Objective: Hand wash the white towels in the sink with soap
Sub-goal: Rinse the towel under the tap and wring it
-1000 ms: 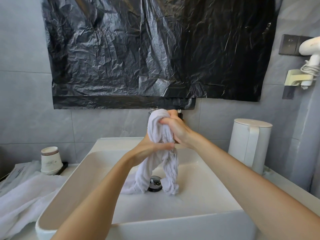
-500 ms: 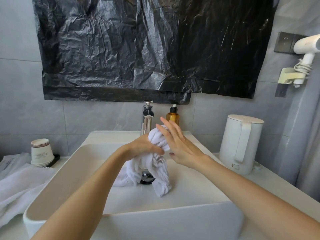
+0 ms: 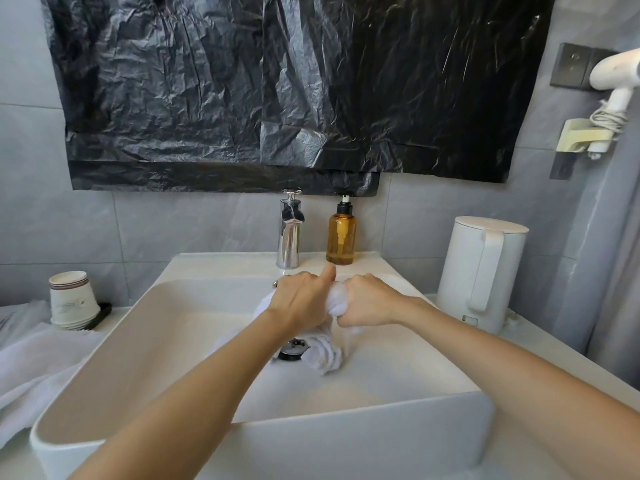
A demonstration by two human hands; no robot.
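Gripped one bunched white towel [image 3: 336,298] with both hands, held close together above the middle of the sink [image 3: 346,427]. Wrapped the left hand [image 3: 304,299] round the cloth, fingers curled under, thumb poking up. Clenched the right hand [image 3: 367,303] into a tight fist on the same bunch. Let the towel's tail hang to the basin floor, just beside the drain [image 3: 293,348]. Had the chrome faucet [image 3: 289,233] and amber soap pump bottle [image 3: 341,237] just behind, and a second white towel [image 3: 31,368] on the worktop [image 3: 117,315] at the left.

You've got bright, soft light here; sheen streaks the black plastic [image 3: 242,98], the tap [image 3: 289,233] glints, frame edges bow outward.
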